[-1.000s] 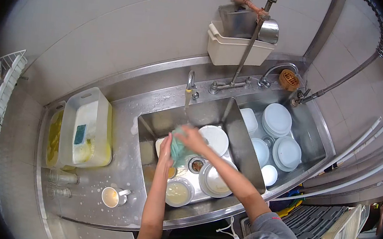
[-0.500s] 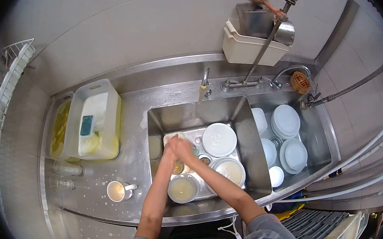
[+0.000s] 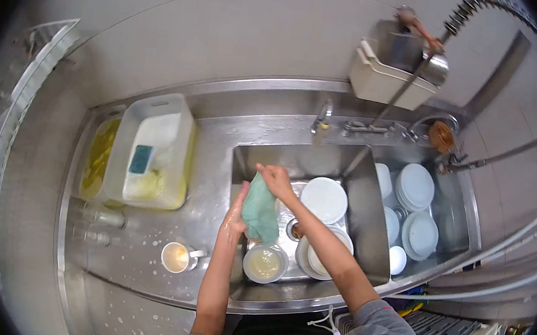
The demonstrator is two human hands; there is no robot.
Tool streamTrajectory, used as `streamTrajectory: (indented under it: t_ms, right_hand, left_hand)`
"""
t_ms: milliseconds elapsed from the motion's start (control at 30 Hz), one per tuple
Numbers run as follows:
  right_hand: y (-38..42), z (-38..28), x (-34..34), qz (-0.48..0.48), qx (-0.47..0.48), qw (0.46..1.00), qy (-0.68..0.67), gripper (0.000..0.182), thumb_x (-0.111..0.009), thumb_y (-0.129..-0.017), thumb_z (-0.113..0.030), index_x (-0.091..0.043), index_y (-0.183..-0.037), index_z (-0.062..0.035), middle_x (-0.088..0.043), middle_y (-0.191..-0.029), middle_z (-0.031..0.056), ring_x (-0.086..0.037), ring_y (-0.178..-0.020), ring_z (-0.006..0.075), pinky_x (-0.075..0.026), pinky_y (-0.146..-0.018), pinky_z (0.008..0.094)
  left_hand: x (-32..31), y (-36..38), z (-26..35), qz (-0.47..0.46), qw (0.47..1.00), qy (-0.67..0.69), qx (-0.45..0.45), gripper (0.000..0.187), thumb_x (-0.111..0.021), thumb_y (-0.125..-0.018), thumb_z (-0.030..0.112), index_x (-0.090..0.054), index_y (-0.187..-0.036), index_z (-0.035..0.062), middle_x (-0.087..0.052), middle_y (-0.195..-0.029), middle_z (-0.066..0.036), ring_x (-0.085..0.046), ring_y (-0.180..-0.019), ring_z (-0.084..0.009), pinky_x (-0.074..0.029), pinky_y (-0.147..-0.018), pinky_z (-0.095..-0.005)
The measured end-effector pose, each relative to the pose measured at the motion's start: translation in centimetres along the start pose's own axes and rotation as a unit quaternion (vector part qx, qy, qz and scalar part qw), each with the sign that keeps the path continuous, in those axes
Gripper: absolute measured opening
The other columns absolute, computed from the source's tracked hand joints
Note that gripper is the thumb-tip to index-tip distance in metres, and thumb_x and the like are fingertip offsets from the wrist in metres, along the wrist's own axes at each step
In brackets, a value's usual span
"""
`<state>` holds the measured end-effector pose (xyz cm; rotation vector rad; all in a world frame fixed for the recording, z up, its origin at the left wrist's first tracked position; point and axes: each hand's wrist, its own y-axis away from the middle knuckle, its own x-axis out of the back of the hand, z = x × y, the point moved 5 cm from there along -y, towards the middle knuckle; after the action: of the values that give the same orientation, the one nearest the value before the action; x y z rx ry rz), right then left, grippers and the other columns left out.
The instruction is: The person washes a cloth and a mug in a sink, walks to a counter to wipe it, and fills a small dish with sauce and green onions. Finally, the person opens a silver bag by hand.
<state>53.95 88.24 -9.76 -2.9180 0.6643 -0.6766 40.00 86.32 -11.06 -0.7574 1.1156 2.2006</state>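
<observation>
A pale green cloth (image 3: 260, 213) hangs over the left part of the sink basin. My right hand (image 3: 275, 181) is closed on its top edge. Flat and upright against the cloth's left side is my left hand (image 3: 237, 211), its fingers stretched out and partly hidden. Just below the cloth sits a bowl (image 3: 265, 263) with cloudy liquid. Right of the cloth a round white dish (image 3: 324, 200) lies in the basin (image 3: 367, 208). Some stacked white bowls (image 3: 337, 244) are partly covered by my right forearm.
Left on the steel counter are a soapy tub (image 3: 183, 160) with a green sponge (image 3: 141, 159), glasses (image 3: 109, 218) and a white mug (image 3: 175, 257). The tap (image 3: 324, 116) stands behind the basin. White plates (image 3: 415, 187) fill the right basin.
My hands were together low in the basin; now they are apart and higher, with the green cloth spread between them. The view has shifted, so the scene sits further right.
</observation>
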Motion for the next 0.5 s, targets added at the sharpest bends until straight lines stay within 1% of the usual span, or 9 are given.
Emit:
streamTrajectory:
  t_ms: [33,67,167,200,267,333,400,467,500]
  right_hand:
    - [-0.5,-1.3,-0.8,-0.025,0.006,0.999,-0.033,0.046,-0.056,-0.084,-0.038,-0.055,-0.059,0.0001,-0.052,-0.050,0.0153,-0.053,-0.050,0.0335,-0.038,-0.050,0.0424]
    - [-1.1,-2.5,-2.0,-0.115,0.012,0.993,-0.033,0.041,-0.059,-0.082,-0.037,-0.058,-0.065,0.0000,-0.054,-0.057,0.0138,-0.055,-0.059,0.0328,-0.041,-0.055,0.0413]
    - [-3.5,-8.7,-4.2,-0.059,0.225,0.969,0.087,0.032,-0.061,-0.079,-0.032,-0.061,-0.076,-0.0007,-0.058,-0.073,0.0138,-0.057,-0.073,0.0322,-0.044,-0.065,0.0405]
    - [-4.4,-11.5,-5.2,-0.060,0.264,0.960,0.078,0.030,-0.062,-0.078,-0.031,-0.061,-0.078,-0.0009,-0.058,-0.077,0.0137,-0.057,-0.077,0.0318,-0.044,-0.067,0.0402]
    - [-6.0,-16.9,-8.3,-0.056,0.333,0.939,0.062,0.027,-0.063,-0.077,-0.028,-0.062,-0.082,-0.0014,-0.058,-0.085,0.0135,-0.055,-0.085,0.0310,-0.044,-0.073,0.0396]
    - [-7.5,-19.4,-14.6,-0.142,0.367,0.919,0.027,0.023,-0.061,-0.077,-0.025,-0.063,-0.081,-0.0027,-0.060,-0.080,0.0124,-0.057,-0.079,0.0320,-0.046,-0.072,0.0402]
    - [-8.0,-19.1,-22.9,-0.364,0.290,0.876,0.125,0.020,-0.060,-0.076,-0.023,-0.064,-0.078,-0.0031,-0.063,-0.077,0.0126,-0.060,-0.069,0.0314,-0.048,-0.066,0.0377]
    - [-6.4,-18.2,-28.9,-0.595,0.213,0.757,0.165,0.022,-0.056,-0.077,-0.023,-0.064,-0.077,-0.0031,-0.064,-0.074,0.0105,-0.060,-0.059,0.0275,-0.048,-0.060,0.0377]
    - [-5.9,-17.3,-30.8,-0.634,0.162,0.728,0.205,0.023,-0.055,-0.078,-0.024,-0.064,-0.076,-0.0037,-0.064,-0.075,0.0101,-0.059,-0.060,0.0260,-0.048,-0.061,0.0375]
  left_hand:
    - [0.8,0.7,0.4,0.030,0.998,-0.051,-0.010,0.054,-0.066,-0.077,0.041,-0.052,-0.115,0.0053,-0.060,-0.106,-0.007,-0.058,-0.097,-0.0210,-0.046,-0.085,-0.0368]
    - [1.2,0.9,1.0,0.036,0.992,-0.106,-0.055,0.049,-0.066,-0.080,0.034,-0.051,-0.117,0.0055,-0.060,-0.105,-0.006,-0.058,-0.095,-0.0193,-0.046,-0.083,-0.0344]
    - [2.3,2.2,3.3,0.047,0.982,-0.020,-0.183,0.042,-0.062,-0.084,0.027,-0.049,-0.118,0.0051,-0.059,-0.107,-0.007,-0.059,-0.093,-0.0194,-0.049,-0.080,-0.0366]
    - [2.9,2.9,4.2,0.061,0.979,0.016,-0.192,0.036,-0.059,-0.086,0.021,-0.049,-0.116,0.0039,-0.059,-0.105,-0.008,-0.059,-0.093,-0.0202,-0.048,-0.081,-0.0362]
    - [4.9,3.6,5.7,0.051,0.967,0.050,-0.246,0.033,-0.056,-0.087,0.016,-0.048,-0.117,0.0028,-0.059,-0.107,-0.008,-0.058,-0.096,-0.0210,-0.047,-0.084,-0.0360]
    - [7.1,4.1,6.4,0.057,0.957,0.078,-0.274,0.032,-0.054,-0.087,0.012,-0.048,-0.117,0.0020,-0.058,-0.109,-0.009,-0.057,-0.099,-0.0219,-0.046,-0.086,-0.0361]
    - [9.2,4.7,6.9,0.080,0.950,0.103,-0.285,0.031,-0.053,-0.088,0.009,-0.047,-0.117,0.0016,-0.057,-0.111,-0.009,-0.056,-0.101,-0.0227,-0.045,-0.088,-0.0366]
    - [9.9,5.8,7.4,0.092,0.935,0.120,-0.322,0.032,-0.056,-0.086,0.010,-0.047,-0.115,-0.0006,-0.057,-0.110,-0.011,-0.057,-0.100,-0.0230,-0.046,-0.086,-0.0361]
    - [10.1,6.4,7.7,0.097,0.927,0.128,-0.340,0.033,-0.057,-0.086,0.011,-0.046,-0.114,-0.0017,-0.057,-0.110,-0.012,-0.057,-0.100,-0.0232,-0.047,-0.085,-0.0359]
